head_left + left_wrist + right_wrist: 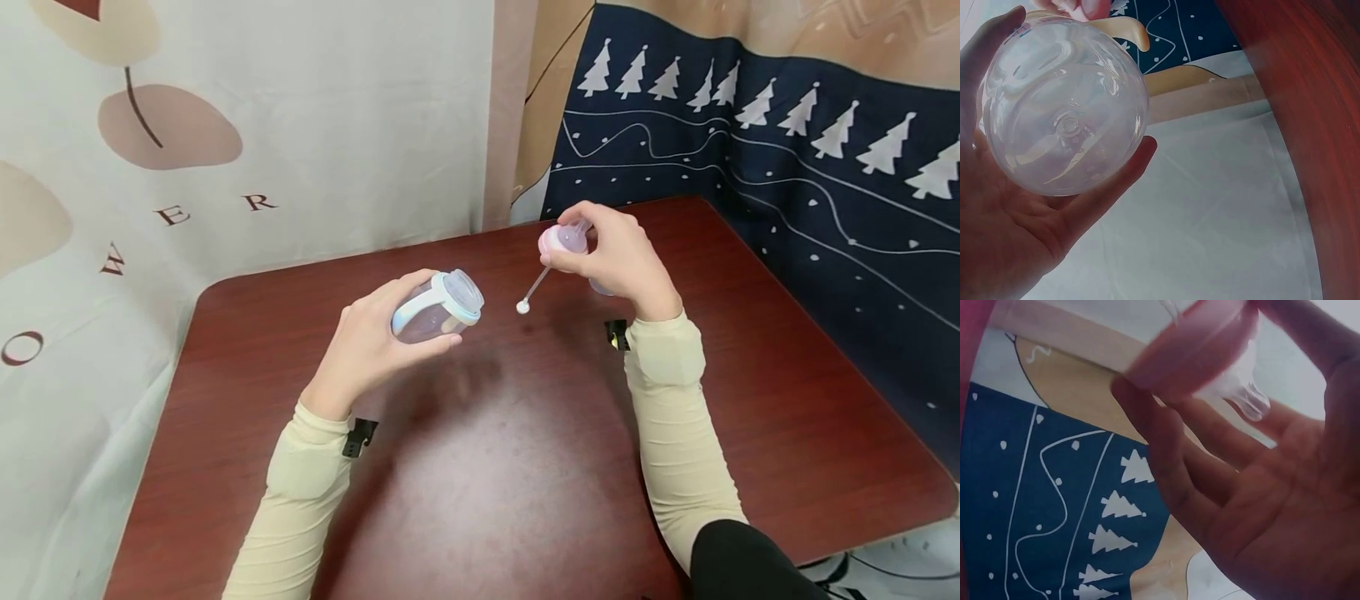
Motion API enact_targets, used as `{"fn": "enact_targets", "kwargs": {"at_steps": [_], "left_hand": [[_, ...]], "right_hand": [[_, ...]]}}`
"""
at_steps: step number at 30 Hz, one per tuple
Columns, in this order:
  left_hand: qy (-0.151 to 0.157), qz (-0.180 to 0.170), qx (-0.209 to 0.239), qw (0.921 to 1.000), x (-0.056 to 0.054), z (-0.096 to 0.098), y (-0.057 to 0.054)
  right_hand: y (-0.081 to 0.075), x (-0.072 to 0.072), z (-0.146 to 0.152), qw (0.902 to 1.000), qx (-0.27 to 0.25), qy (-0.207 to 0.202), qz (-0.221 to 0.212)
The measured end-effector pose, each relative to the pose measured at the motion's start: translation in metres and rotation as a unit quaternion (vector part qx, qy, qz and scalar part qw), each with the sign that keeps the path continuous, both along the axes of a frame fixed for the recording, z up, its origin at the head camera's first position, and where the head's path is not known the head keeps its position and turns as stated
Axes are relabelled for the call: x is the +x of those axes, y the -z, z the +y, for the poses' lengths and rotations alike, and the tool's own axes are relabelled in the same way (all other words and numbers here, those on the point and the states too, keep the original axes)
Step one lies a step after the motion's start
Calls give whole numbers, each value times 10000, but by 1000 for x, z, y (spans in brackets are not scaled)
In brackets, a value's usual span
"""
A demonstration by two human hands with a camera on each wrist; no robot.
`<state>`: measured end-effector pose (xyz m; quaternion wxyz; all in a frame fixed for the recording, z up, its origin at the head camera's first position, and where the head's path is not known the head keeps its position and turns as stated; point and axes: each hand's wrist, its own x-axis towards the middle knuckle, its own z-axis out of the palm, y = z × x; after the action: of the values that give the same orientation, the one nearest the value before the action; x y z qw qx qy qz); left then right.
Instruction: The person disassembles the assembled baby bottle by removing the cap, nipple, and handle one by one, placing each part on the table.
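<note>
My left hand (360, 337) grips a clear baby bottle (426, 325) with a pale blue-white handle and collar. The bottle is tilted, its uncovered mouth facing right toward the other hand. Its round see-through base (1066, 125) fills much of the left wrist view. In my right hand (622, 254), fingertips and thumb pinch a pink bottle lid (553, 242) by its rim. A clear nipple (1250, 400) points back toward the palm, and a thin straw (536, 285) hangs down-left from the lid, ending in a small white weight (522, 307). Lid and bottle are apart.
Both hands are above a dark red-brown table (495, 500). A clear rounded piece (602, 288) shows partly from behind the right hand. Pale printed cloth (360, 125) hangs behind the table, and navy cloth with white trees (750, 167) hangs at the right.
</note>
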<state>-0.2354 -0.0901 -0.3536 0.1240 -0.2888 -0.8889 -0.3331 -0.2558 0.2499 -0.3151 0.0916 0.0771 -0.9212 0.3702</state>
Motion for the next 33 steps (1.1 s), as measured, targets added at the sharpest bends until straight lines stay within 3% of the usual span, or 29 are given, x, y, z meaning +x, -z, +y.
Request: {"fn": "enact_targets", "kwargs": {"at_steps": [11,16,20,29,33], "left_hand": [[-11,122,-37,9999,2,-12,-10],[7,228,41,9997,-3,-13,-11],[59,230,100,9997,-10,-9,-7],[-36,-190,230,9995,-14,-9,5],[-98,-367,210,9991,-13,-14,9]], "right_hand": [[-18,14,-8,9869,1027,-708,-1024],[-19,4,-14,9824,1178,-854,-1167],[-1,-16,-17,9810,1280,-666,-1295],[67,-77,-42,9769,1439,-255,-1561],[88,-90,-54,9734,1684,-60,-1552]]}}
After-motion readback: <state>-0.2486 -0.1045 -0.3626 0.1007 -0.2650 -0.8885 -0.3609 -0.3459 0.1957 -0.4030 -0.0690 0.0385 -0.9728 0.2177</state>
